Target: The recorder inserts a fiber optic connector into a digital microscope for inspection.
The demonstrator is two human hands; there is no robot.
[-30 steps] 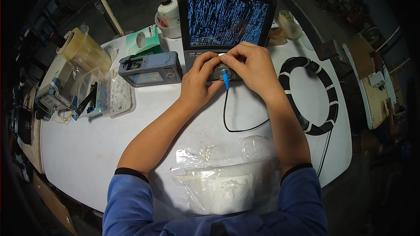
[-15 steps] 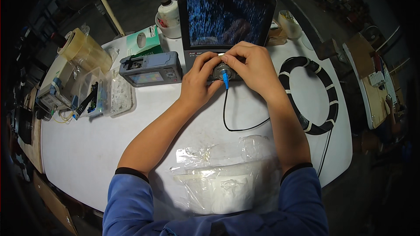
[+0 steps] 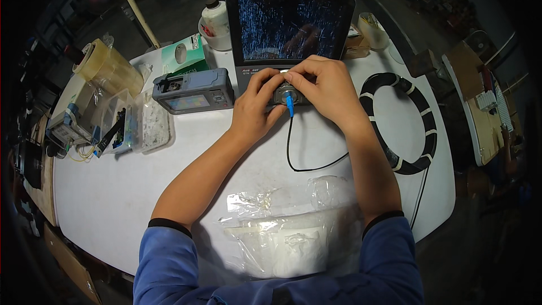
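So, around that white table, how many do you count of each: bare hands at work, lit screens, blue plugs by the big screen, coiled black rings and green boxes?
Bare hands: 2 (left hand, right hand)
Lit screens: 2 (large screen, small screen)
Blue plug: 1
Black ring: 1
Green box: 1
Total: 7

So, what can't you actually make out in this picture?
All in the head view:
- What the fingertips of the left hand and right hand touch below the monitor: covered by the fingers.
- Part of the black cable: behind the right forearm.
- Detail on the grey boxy device's display: too small.
- White contents of the clear plastic bag: obscured by creased, shiny film.
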